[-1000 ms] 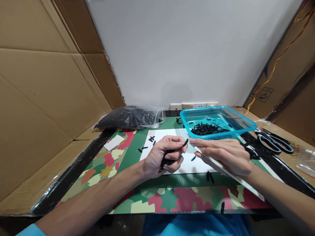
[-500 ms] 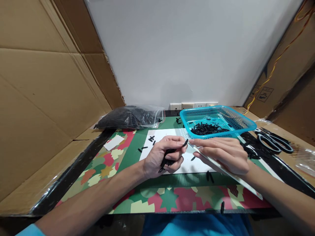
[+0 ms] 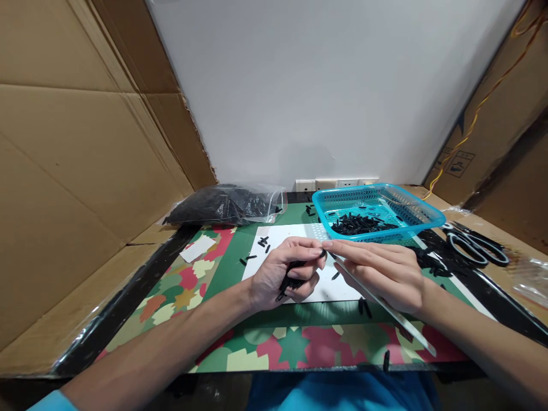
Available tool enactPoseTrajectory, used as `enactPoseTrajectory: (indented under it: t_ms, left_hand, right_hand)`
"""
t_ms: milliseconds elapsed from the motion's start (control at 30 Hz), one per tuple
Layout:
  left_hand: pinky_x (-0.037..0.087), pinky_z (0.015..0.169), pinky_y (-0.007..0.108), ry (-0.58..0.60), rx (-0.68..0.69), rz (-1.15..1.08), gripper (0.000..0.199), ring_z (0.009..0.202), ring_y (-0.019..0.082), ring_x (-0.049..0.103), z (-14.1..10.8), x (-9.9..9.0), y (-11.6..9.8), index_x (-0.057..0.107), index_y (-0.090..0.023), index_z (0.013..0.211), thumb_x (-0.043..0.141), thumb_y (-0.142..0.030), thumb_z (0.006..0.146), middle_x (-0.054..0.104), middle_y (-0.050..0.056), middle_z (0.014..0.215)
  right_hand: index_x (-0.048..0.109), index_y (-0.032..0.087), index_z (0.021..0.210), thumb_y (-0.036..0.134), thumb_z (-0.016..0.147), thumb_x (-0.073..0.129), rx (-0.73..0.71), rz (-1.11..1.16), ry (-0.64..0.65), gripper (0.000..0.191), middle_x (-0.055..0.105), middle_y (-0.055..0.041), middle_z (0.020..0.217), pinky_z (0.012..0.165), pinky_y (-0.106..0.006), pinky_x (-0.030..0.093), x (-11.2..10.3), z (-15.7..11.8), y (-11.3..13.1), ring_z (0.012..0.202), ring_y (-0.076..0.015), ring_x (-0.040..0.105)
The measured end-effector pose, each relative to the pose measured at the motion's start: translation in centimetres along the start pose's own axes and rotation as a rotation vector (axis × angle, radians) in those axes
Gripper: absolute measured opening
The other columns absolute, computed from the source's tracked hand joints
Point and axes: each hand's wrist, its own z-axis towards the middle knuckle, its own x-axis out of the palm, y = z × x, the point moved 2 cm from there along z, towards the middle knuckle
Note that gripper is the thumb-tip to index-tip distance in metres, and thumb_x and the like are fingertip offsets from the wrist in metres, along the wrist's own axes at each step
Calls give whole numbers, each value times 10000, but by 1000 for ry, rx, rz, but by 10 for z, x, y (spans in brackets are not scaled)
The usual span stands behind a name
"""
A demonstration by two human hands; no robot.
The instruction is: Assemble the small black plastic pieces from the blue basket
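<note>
My left hand (image 3: 274, 271) is closed around a bunch of small black plastic pieces (image 3: 287, 281). One more black piece (image 3: 323, 253) is pinched between its thumb and forefinger, mostly covered by the fingertips. My right hand (image 3: 385, 271) grips a long, slim white tool (image 3: 405, 324) whose far end slants down to the right. The tool's tip meets the pinched piece, and the right fingertips nearly touch the left thumb. What kind of tool it is I cannot tell. Both hands are above a white sheet (image 3: 312, 294) on which several loose black pieces (image 3: 263, 241) lie.
A blue plastic basket (image 3: 428, 220) with a heap of black pieces stands behind my right hand. At the back left lies a clear zip bag (image 3: 222, 204) full of black material. Scissors (image 3: 466, 251) rest at the right. Cardboard walls (image 3: 94, 171) enclose the left and right sides.
My right hand has shifted slightly left, closer to the left fingertips, and the tool's far end has swung left. The pinched piece shows less now. My left hand has stayed in place.
</note>
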Motion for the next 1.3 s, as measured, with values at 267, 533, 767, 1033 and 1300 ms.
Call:
enactPoseTrajectory:
  t_ms: [267, 533, 767, 1033, 1300]
  left_hand:
    - [207, 295, 163, -2, 11, -20, 191, 266, 52, 250, 0, 1, 2, 665, -120, 779, 586, -241, 903, 268, -111, 413]
    - [206, 304, 165, -2, 14, -48, 176, 281, 62, 259, -1, 2, 0, 649, -125, 762, 561, -213, 888, 262, -105, 421]
    - [222, 316, 166, -2, 20, -73, 173, 301, 67, 256, -2, 2, -4, 603, -140, 727, 529, -204, 870, 257, -100, 439]
    - [228, 322, 167, 13, 25, -86, 228, 298, 69, 256, -2, 0, -3, 613, -139, 734, 466, -181, 902, 236, -100, 439]
    - [235, 318, 170, 11, 4, -86, 198, 294, 69, 264, -1, 1, -3, 610, -138, 714, 494, -185, 867, 248, -95, 447]
  right_hand:
    - [583, 155, 739, 0, 884, 604, -73, -34, 21, 214, 736, -222, 1188, 836, -343, 679, -2, 2, 6, 1059, -272, 753]
    - [574, 184, 746, 13, 873, 642, 36, -143, -41, 223, 758, -159, 1172, 783, -326, 676, 2, -3, -1, 1020, -247, 767]
    - [638, 162, 835, 60, 868, 703, 141, 50, -99, 126, 758, -143, 1186, 715, -266, 665, 3, -4, -2, 872, -193, 792]
    - [641, 168, 826, 126, 940, 648, 209, 121, -37, 121, 793, -128, 1079, 591, -207, 597, -2, 4, 1, 763, -151, 782]
    - [647, 172, 893, 128, 956, 618, 232, 193, -42, 83, 791, -119, 1092, 593, -206, 597, -1, 0, -2, 791, -151, 786]
